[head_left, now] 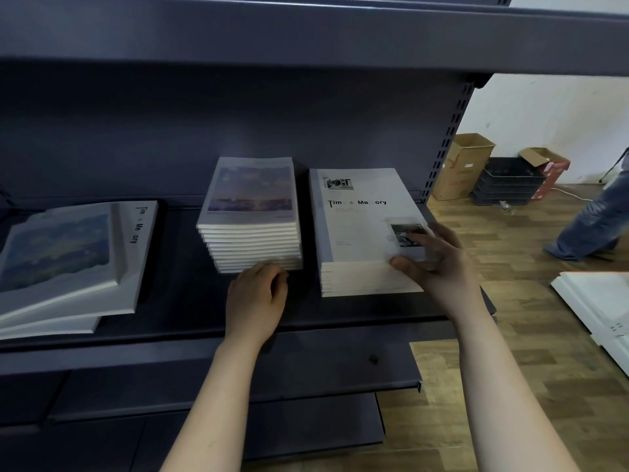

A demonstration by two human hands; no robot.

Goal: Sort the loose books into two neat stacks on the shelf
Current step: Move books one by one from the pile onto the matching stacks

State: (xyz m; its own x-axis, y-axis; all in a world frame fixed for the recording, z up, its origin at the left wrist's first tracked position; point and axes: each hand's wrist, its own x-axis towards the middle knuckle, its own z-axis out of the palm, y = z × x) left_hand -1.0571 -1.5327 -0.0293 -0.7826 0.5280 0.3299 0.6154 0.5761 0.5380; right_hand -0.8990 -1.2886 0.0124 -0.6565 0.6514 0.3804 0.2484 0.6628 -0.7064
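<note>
At the left of the shelf (190,321) lay the loose books (68,260), a skewed pile with a sky-cover book resting crooked on a white one and overlapping others beneath. Judged from that, the sorting was unfinished, and lifting the top one carelessly could drag the lower ones off the front lip.

Near the middle stood the sky-cover stack (250,212), tall and leaning a little, its lower books stepped forward. The left hand (257,294) met its lower front edge with fingers curled in and knuckles against the books; whether the fingertips had caught a book could not be told. A hard shove low down could tip this tall stack backward or fan it out.

Just beside it, apart by a narrow gap, sat the white stack (367,233), lower and wider. The right hand (432,264) lay on its near right corner, fingers spread over the top cover and thumb against the front edge. That stack sat close to the shelf's right end, so a sideways push could slide the top books off.

On the floor beyond stood an open cardboard box (466,165), stacked black trays (507,185) and a red box (551,168) with its flap up; what they held did not show
</note>
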